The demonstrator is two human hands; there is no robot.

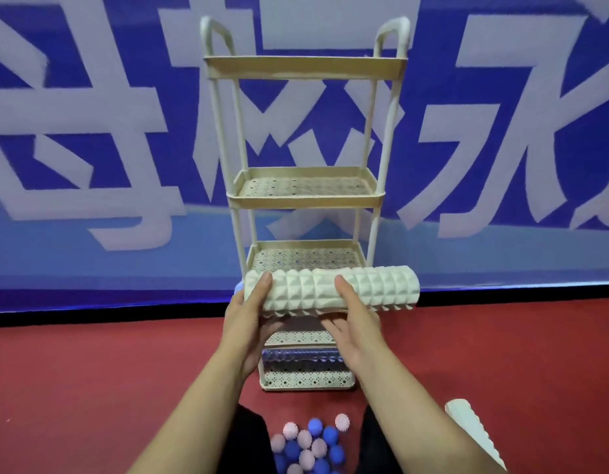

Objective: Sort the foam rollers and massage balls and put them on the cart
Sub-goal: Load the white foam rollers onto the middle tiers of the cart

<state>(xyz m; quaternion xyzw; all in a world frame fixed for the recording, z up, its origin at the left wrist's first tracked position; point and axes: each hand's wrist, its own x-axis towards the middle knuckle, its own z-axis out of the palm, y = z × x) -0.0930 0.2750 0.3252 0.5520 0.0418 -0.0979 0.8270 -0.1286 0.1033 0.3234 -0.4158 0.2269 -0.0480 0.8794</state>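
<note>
A heap of spiky pink and blue massage balls [308,446] is seen lowest in the view, on the red floor [90,388] between the person's dark-clad knees. Just to the right of them, a second cream foam roller [474,432] lies on the floor, partly cut off by the frame edge. Above, a cream foam roller [330,290] with a ridged surface is held level in both hands, in front of the cart's [306,189] lower shelves. The left hand [248,323] is wrapped round its left end, thumb on top and fingers beneath. The right hand [354,323] grips near its middle in the same way. A blue roller [301,359] is seen lying across the cart's bottom shelf. The upper perforated shelves are seen with nothing on them. A blue banner [90,131] with large white characters hangs behind the cart.
</note>
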